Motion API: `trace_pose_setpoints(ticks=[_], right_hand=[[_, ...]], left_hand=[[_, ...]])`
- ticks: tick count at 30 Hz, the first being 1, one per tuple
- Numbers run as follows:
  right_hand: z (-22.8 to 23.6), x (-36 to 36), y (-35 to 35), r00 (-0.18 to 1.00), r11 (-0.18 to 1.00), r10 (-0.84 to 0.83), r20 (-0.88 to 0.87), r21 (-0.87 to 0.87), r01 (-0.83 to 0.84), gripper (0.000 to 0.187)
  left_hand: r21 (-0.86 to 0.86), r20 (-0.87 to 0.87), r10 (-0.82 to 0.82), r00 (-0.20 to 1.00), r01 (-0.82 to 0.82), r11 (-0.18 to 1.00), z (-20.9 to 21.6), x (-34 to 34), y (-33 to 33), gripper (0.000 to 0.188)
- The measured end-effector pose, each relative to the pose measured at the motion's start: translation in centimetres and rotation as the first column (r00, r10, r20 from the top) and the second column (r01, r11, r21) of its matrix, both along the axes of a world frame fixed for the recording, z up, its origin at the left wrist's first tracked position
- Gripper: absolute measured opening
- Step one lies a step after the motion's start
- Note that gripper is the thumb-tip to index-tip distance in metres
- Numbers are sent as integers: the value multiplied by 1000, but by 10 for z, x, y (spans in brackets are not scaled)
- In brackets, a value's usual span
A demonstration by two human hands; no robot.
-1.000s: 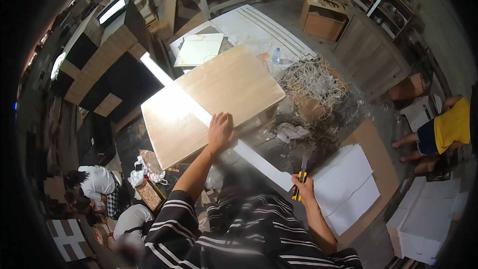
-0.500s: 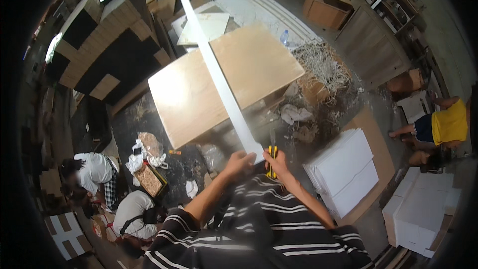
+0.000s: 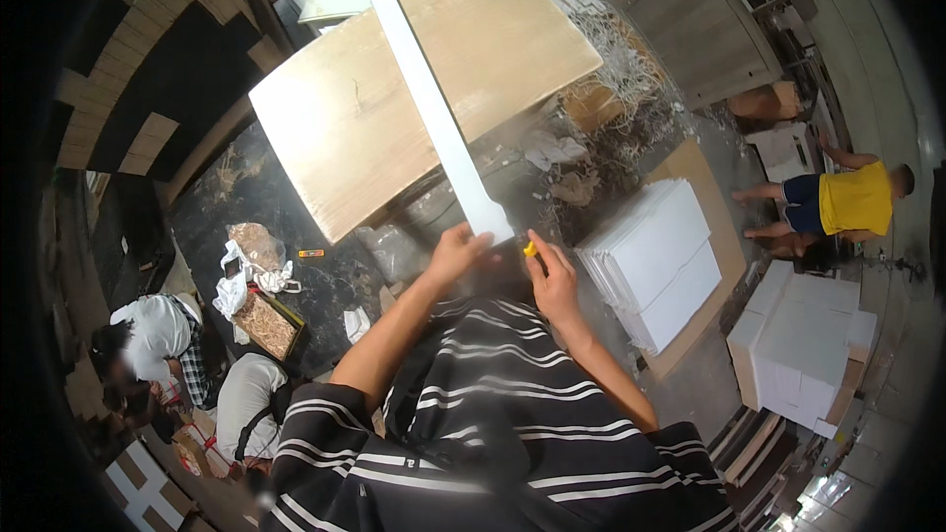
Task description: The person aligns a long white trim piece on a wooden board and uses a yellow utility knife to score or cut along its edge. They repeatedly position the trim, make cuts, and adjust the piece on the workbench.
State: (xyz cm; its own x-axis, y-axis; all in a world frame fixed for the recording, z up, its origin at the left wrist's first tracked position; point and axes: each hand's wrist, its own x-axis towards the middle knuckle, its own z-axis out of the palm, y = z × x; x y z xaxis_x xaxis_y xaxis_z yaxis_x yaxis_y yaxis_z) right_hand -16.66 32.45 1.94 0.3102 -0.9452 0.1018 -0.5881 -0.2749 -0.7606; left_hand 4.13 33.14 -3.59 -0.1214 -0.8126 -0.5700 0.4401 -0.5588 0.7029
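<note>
A long white strip [image 3: 430, 110] lies across a pale wooden board [image 3: 330, 143], its notched near end sticking out towards me. My left hand [image 3: 457, 252] is closed on that end, with the thumb on top. Just to the right, my right hand [image 3: 555, 282] grips a yellow-and-black utility knife [image 3: 530, 249]. Only a bit of its yellow body shows between the fingers. The knife is close to the strip's end corner; whether the blade touches it I cannot tell.
White flat panels [image 3: 655, 261] are stacked on cardboard at the right. A white carton [image 3: 803, 330] stands beyond them. Two people crouch at the lower left near a box of wood shavings [image 3: 268, 325]. A person in a yellow top [image 3: 855, 205] is at the far right. Shredded strands [image 3: 626, 64] heap behind the board.
My right hand has turned the knife, so less of its body shows. My left hand stays on the strip's end. The whole view has shifted, and the person in yellow is now more upright.
</note>
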Motion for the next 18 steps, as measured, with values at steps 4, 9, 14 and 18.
trace_pose_setpoints(ticks=[4,9,14,18], right_hand=[[12,10,9,981,989,24,-193,-139,-51,33],[9,12,19,961,990,-81,-266,-134,46,31],[8,3,24,956,988,-115,-272,-133,81,30],[10,1,28,956,989,-118,-269,-117,89,29]], left_hand=[[-22,-54,16,998,-17,1000,6,0,1,28],[-2,-29,-18,999,18,1000,7,3,0,28],[-7,-23,-35,999,35,999,8,6,-2,30],[20,-24,-45,999,46,999,8,7,-1,29]])
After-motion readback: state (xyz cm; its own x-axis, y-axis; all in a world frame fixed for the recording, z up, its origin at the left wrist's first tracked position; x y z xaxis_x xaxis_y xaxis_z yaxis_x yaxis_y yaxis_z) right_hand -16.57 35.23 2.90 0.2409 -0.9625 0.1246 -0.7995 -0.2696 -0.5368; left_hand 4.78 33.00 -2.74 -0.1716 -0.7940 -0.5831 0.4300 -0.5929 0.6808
